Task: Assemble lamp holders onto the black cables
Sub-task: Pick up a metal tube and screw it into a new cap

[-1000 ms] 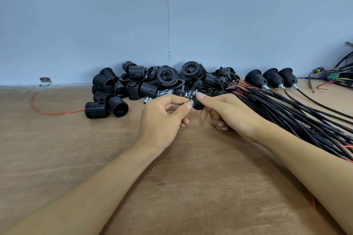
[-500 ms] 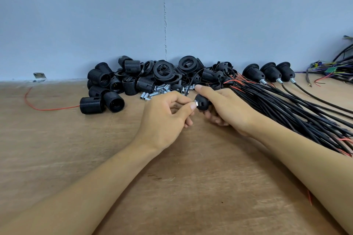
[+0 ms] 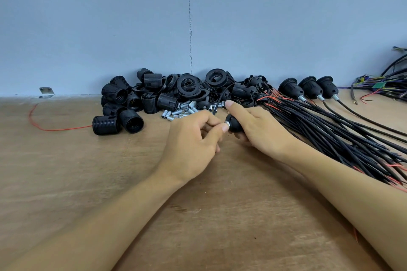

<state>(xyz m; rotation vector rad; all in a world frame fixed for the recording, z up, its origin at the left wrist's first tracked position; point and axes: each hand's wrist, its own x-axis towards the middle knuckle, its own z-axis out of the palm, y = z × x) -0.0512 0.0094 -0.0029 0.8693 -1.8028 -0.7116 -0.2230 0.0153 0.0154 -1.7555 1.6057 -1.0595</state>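
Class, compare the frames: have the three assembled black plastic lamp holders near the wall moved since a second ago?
No. The three lamp holders sit equally far right of the blue wall's vertical seam throughout; only the camera shifted.

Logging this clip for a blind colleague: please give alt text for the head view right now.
The right hand grips a black lamp holder cap while the left hand pinches the metal fitting at its tip, above a wooden table. Behind lie a pile of black holder parts, metal sleeves, a bundle of black cables at right and three finished holders.
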